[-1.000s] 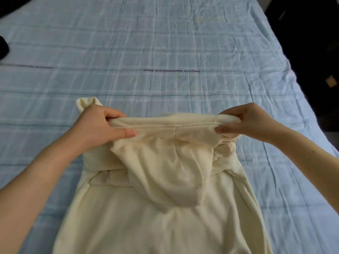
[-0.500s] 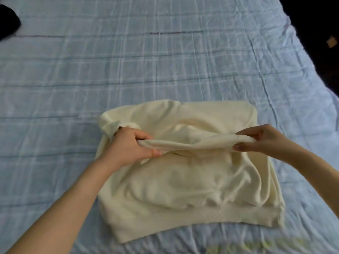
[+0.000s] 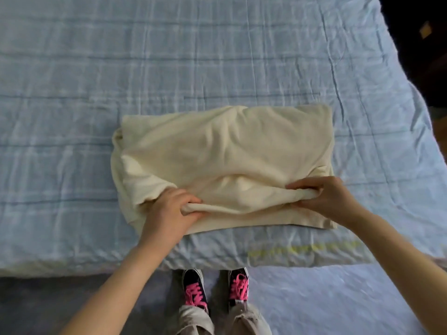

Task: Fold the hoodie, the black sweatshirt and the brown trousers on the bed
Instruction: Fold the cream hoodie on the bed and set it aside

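The cream hoodie (image 3: 225, 151) lies folded into a rough rectangle near the front edge of the bed (image 3: 217, 56). A doubled-over top layer reaches almost to its ribbed hem at the front. My left hand (image 3: 169, 209) is shut on the left end of that folded edge. Gripping the right end is my right hand (image 3: 324, 197). Both hands press the fold low on the hoodie. The black sweatshirt and the brown trousers are not in view.
A pale blue checked quilt covers the bed; its front edge (image 3: 242, 262) runs just below the hoodie. My feet in dark shoes with pink laces (image 3: 215, 288) stand on the floor against the bed. Dark floor lies off the right side.
My hands have pulled the hoodie's top edge towards me, folding it over the body down to the hem. The view has tilted down, so the bed edge and my feet show.
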A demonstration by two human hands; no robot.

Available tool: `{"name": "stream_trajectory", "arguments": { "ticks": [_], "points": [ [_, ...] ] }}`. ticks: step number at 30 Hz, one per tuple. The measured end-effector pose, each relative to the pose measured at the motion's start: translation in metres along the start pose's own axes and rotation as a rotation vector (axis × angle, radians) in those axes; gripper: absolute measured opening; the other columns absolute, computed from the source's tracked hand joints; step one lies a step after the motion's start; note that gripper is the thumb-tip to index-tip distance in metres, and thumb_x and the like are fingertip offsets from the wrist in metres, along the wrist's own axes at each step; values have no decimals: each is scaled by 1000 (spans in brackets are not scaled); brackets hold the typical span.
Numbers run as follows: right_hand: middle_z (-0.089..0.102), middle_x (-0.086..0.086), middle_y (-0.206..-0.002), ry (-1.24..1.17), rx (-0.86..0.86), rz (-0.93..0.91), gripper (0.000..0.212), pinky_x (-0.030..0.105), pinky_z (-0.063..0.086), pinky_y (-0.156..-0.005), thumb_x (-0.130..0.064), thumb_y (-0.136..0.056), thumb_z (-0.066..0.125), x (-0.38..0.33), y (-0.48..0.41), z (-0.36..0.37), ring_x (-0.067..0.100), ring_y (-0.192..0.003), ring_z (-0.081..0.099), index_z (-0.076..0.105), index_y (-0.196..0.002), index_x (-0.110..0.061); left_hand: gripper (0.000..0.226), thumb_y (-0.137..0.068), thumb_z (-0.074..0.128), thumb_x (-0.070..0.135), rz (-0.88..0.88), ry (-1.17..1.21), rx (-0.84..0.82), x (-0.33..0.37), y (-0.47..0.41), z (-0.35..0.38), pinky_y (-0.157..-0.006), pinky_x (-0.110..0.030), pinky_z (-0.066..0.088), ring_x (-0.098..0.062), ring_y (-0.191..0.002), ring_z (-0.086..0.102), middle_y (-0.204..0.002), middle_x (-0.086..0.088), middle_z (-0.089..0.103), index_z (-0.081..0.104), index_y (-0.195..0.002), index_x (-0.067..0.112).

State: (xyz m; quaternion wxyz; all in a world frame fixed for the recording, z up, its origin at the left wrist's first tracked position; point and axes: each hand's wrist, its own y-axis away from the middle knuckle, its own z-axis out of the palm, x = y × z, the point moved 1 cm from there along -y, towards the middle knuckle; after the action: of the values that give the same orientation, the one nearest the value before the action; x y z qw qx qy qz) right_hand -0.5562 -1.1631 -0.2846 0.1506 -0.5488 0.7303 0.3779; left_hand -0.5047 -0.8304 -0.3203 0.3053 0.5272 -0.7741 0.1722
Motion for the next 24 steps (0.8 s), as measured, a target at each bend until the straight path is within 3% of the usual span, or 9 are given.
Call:
{"name": "stream_trajectory", "arguments": {
  "ticks": [3,5,6,8,10,13,15,21,24],
  "points": [
    [67,-18,-105,213,-124,-18,56,15,44,-85,-16,-71,87,-6,24,-6,-2,-94,61,68,-120,-37,23,-64,88,27,78,-295,-48,22,22,-4,-68,-35,49,-28,-68,65,-76,3,69,75,-80,17],
    [64,-23,-108,307,-179,29,50,13,43,-83,-42,-71,82,-20,37,-17,-8,-94,58,68,-120,-41,20,-79,65,40,103,-394,-71,45,27,-13,-65,-33,48,-23,-64,64,-71,6,66,72,-76,22],
    [65,-24,-106,267,-98,9,42,16,46,-84,-48,-74,75,-33,38,-17,-11,-91,58,70,-116,-40,25,-84,53,38,146,-385,-40,56,22,-16,-66,-33,47,-22,-65,63,-73,6,66,71,-77,22],
    [67,-20,-111,133,243,-174,34,24,49,-91,-45,-89,62,-67,22,-8,-11,-101,58,69,-120,-32,29,-90,46,29,258,-309,120,76,-7,-20,-79,-37,46,-24,-82,64,-92,0,70,71,-97,18],
    [58,-5,-139,168,441,-358,46,27,35,-108,-42,-98,49,-103,-15,10,8,-131,48,55,-141,-25,41,-95,43,30,211,-339,230,84,-53,-21,-105,-48,36,-29,-118,56,-131,-6,61,61,-129,15],
    [23,-5,-165,461,344,-277,55,46,7,-124,-48,-105,30,-105,-71,41,22,-154,13,25,-158,-34,53,-101,30,45,21,-453,41,62,-92,7,-117,-60,3,-30,-150,15,-162,2,23,31,-152,29],
    [17,-7,-167,551,264,-215,57,47,2,-124,-51,-105,29,-67,-81,64,20,-155,6,18,-159,-37,58,-99,27,51,108,-542,-50,32,-80,37,-116,-62,4,-29,-151,6,-164,2,14,20,-155,34],
    [28,-7,-164,491,293,-250,58,47,10,-124,-54,-102,31,-36,-78,81,21,-154,14,25,-157,-38,62,-95,28,51,194,-525,-116,16,-66,44,-114,-62,14,-30,-150,15,-163,-3,18,26,-154,31],
    [30,-6,-163,490,309,-260,57,49,14,-123,-52,-102,30,-38,-75,79,22,-154,16,27,-157,-36,50,-96,39,37,260,-322,92,17,-76,14,-109,-60,29,-30,-136,43,-149,-5,46,50,-143,22]
  ]
}}
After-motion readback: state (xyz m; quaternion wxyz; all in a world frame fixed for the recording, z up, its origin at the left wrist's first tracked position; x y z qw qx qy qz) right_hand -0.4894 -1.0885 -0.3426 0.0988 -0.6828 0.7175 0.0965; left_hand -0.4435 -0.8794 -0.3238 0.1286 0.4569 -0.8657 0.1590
